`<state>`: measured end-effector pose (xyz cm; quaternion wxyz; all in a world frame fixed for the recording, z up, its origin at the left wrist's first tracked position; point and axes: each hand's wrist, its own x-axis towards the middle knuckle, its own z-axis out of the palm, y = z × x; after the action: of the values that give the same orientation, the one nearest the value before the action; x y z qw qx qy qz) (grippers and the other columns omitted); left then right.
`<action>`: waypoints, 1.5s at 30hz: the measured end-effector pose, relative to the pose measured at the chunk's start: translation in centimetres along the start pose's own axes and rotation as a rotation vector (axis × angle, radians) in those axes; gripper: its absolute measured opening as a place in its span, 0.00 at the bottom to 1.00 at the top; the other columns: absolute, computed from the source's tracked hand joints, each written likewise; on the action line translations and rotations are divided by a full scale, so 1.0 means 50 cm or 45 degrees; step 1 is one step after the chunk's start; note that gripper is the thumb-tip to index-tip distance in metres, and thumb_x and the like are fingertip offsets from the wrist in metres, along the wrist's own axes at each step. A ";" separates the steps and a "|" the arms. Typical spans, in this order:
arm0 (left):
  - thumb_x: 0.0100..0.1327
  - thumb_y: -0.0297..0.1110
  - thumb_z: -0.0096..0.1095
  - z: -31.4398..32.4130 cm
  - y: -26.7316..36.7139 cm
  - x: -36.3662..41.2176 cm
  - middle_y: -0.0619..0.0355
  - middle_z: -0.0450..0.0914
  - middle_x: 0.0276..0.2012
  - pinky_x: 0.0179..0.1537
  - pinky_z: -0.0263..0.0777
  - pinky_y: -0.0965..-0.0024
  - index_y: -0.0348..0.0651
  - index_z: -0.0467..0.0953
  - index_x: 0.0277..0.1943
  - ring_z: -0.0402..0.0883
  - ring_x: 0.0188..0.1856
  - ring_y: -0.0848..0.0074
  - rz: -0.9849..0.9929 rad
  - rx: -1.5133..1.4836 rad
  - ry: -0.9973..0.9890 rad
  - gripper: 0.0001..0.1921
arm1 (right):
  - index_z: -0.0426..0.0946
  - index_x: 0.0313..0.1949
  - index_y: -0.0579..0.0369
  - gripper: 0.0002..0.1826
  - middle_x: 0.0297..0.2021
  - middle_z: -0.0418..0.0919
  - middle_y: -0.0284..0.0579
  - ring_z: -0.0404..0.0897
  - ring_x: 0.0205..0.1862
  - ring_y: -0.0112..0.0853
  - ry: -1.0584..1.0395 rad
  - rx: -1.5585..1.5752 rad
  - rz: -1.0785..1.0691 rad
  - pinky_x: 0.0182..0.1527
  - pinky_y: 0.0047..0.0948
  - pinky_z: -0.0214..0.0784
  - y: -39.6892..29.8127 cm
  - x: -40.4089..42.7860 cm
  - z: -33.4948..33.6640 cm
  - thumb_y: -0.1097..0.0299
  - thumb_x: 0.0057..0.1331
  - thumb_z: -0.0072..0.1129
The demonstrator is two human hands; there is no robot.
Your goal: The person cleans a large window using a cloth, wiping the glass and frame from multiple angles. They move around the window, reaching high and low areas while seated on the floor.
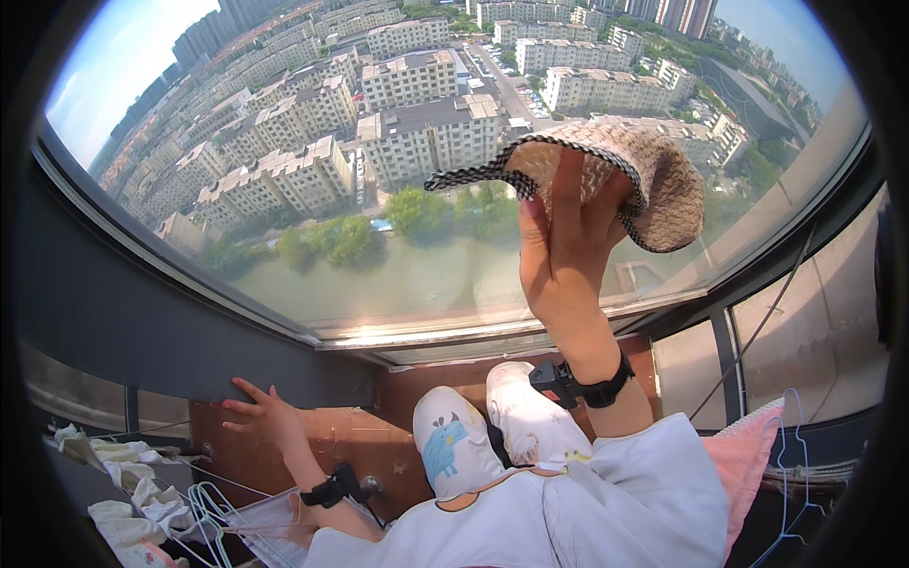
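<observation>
A light brown textured cleaning cloth [660, 184] with black-and-white edging and a loop is in my right hand [572, 263]. The hand is raised before the large window pane [426, 277], fingers reaching up under the cloth; whether the cloth touches the glass I cannot tell. My left hand [266, 419] holds nothing. Its fingers are spread at the lower edge of a dark grey window frame panel [213, 341], and the fingertips seem to rest there. Each wrist wears a black strap with a small device [557, 383].
White garments [142, 490] and pale wire hangers [209, 511] hang at lower left. At right are a pink towel [746, 468], a blue hanger [792, 490] and a slanting dark cord [760, 330]. A reddish-brown surface [369, 447] lies around my knees. Buildings show far below through the glass.
</observation>
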<state>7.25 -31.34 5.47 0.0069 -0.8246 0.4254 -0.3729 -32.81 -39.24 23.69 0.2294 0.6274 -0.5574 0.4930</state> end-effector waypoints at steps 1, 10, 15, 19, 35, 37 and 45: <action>0.65 0.47 0.51 -0.005 0.001 0.002 0.21 0.47 0.62 0.63 0.44 0.38 0.42 0.42 0.70 0.50 0.67 0.38 -0.021 0.059 -0.002 0.38 | 0.56 0.66 0.50 0.29 0.56 0.55 0.72 0.55 0.56 0.63 0.012 0.029 -0.028 0.60 0.56 0.40 -0.007 0.001 0.003 0.63 0.67 0.50; 0.66 0.49 0.48 -0.046 0.024 0.014 0.26 0.53 0.62 0.61 0.54 0.42 0.43 0.42 0.71 0.60 0.65 0.47 -0.082 0.312 -0.134 0.37 | 0.79 0.39 0.44 0.09 0.40 0.77 0.40 0.74 0.45 0.39 0.002 0.066 -0.154 0.50 0.43 0.57 0.040 0.014 -0.008 0.59 0.62 0.55; 0.66 0.48 0.48 -0.042 0.021 0.011 0.27 0.50 0.63 0.61 0.54 0.42 0.44 0.41 0.71 0.55 0.66 0.47 -0.074 0.251 -0.067 0.38 | 0.72 0.50 0.50 0.18 0.39 0.74 0.46 0.70 0.45 0.44 -0.023 -0.096 0.002 0.49 0.45 0.55 0.113 0.005 -0.065 0.56 0.64 0.52; 0.66 0.49 0.47 -0.052 0.024 0.014 0.26 0.53 0.62 0.61 0.54 0.43 0.42 0.42 0.70 0.59 0.65 0.46 -0.064 0.333 -0.117 0.37 | 0.70 0.54 0.51 0.20 0.43 0.71 0.51 0.67 0.47 0.48 -0.167 -0.068 0.054 0.52 0.46 0.53 0.155 0.006 -0.105 0.56 0.67 0.48; 0.66 0.48 0.49 0.007 0.011 0.003 0.28 0.41 0.67 0.61 0.52 0.41 0.48 0.37 0.72 0.52 0.69 0.48 -0.066 0.213 0.123 0.39 | 0.77 0.46 0.45 0.12 0.45 0.76 0.42 0.69 0.51 0.45 -0.060 0.155 -0.013 0.57 0.53 0.46 0.154 0.010 -0.080 0.64 0.64 0.52; 0.66 0.48 0.49 0.009 0.010 0.002 0.28 0.41 0.67 0.61 0.53 0.40 0.48 0.36 0.72 0.50 0.69 0.48 -0.081 0.217 0.099 0.39 | 0.75 0.47 0.48 0.13 0.48 0.74 0.45 0.67 0.54 0.47 -0.075 0.044 0.019 0.59 0.54 0.44 0.191 0.011 -0.102 0.63 0.66 0.49; 0.66 0.47 0.50 0.011 0.008 0.009 0.31 0.39 0.68 0.61 0.51 0.40 0.50 0.35 0.72 0.47 0.70 0.50 -0.113 0.243 0.072 0.40 | 0.71 0.53 0.49 0.17 0.47 0.72 0.48 0.66 0.53 0.49 0.105 0.003 0.083 0.57 0.54 0.46 0.317 0.038 -0.180 0.64 0.64 0.53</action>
<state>7.50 -32.07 5.21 0.0566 -0.8273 0.3512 -0.4348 -50.95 -36.91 24.87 0.2351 0.5882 -0.5670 0.5265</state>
